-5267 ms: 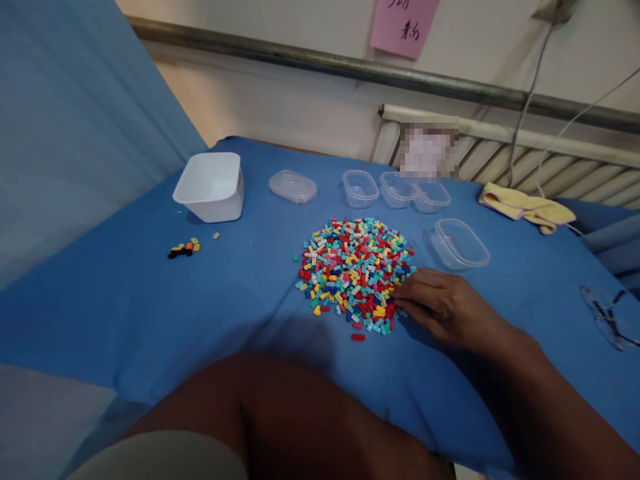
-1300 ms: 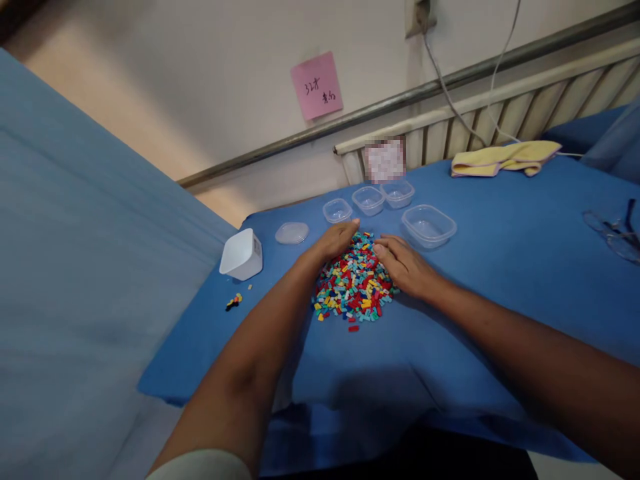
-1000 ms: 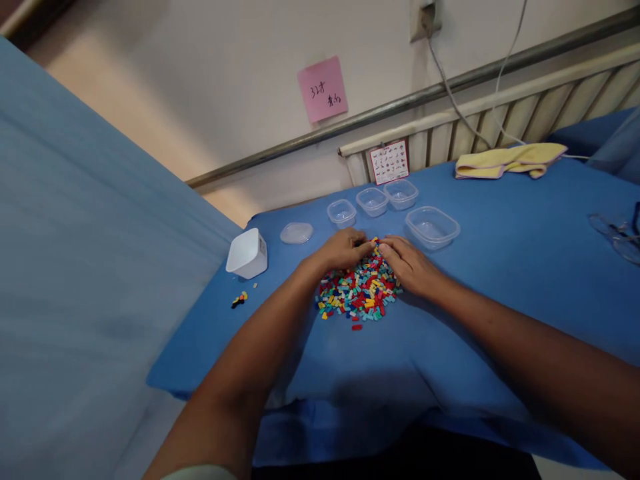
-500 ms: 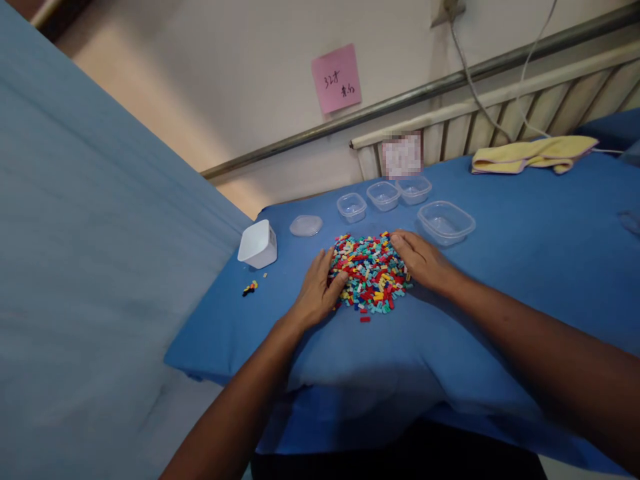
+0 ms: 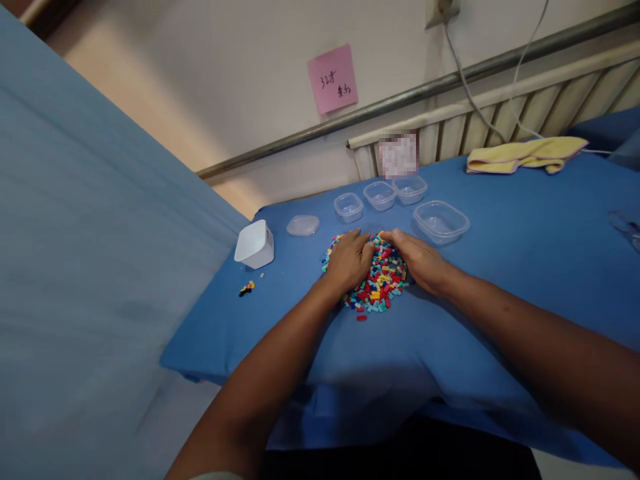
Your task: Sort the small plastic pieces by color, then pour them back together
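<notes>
A heap of small plastic building bricks (image 5: 383,283) in red, yellow, teal, blue and white lies on the blue cloth. My left hand (image 5: 349,260) rests over the left and middle of the heap, fingers stretched out and thumb apart, hiding the bricks beneath. Along the heap's right edge my right hand (image 5: 420,260) is cupped on its side, with its fingers extended toward the far edge. Neither hand grips anything visible. One red brick (image 5: 361,319) sits just in front of the heap.
Behind the heap stand several clear tubs (image 5: 440,222) and a clear lid (image 5: 303,226). To the left are a white container (image 5: 255,244) and a few loose yellow and black bricks (image 5: 247,289). A yellow cloth (image 5: 525,155) lies at the back right, before a radiator (image 5: 530,103).
My left hand has moved right from the heap's left edge onto its top. My right hand stays at the right edge, almost unmoved. The view has shifted slightly.
</notes>
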Demonstrator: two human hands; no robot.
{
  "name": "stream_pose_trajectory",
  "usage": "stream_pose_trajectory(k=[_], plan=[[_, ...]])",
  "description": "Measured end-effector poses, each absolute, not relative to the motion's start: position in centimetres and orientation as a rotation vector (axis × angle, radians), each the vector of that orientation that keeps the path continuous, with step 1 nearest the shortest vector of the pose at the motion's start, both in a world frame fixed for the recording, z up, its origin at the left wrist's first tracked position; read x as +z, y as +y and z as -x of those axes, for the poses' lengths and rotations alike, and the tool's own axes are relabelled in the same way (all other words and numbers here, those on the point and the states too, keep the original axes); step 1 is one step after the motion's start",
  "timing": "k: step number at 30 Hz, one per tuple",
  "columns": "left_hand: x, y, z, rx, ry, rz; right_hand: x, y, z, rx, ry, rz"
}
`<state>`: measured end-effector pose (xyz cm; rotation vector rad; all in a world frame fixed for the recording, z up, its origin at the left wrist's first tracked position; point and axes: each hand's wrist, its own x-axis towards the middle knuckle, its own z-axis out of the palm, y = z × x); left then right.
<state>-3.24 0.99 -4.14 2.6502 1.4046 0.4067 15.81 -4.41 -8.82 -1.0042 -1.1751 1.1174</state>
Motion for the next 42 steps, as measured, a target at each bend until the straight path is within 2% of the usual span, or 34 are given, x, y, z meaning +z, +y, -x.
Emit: stream_pose_trajectory(k=[6, 17, 23, 27, 33, 42], plan=[[-3.4, 2.2, 2.7, 0.236, 1.433, -2.619, -8.4, -4.7, -15.8, 1.159, -1.152, 0.947], [-3.7, -6.1, 2.9, 0.163, 1.147, -2.984, -8.4, -4.8, -15.7, 1.292, -0.971, 0.878], [-4.1, -3.1, 5.0, 0.276, 1.139, -3.029, -8.1, -5.0, -15.6, 1.335, -0.996, 0.820], [-4.1, 0.6, 6.0, 0.418, 1.316, -2.906, -7.6, -5.3, -15.5, 1.345, -1.030, 0.787], [-3.8, 4.3, 5.3, 0.252, 1.348, -2.654, -7.2, -5.7, -15.5, 1.382, -1.020, 0.724], [-3.7, 0.1, 4.8, 0.166, 1.054, -2.843, -6.8, -5.8, -15.5, 1.376, -0.992, 0.735]])
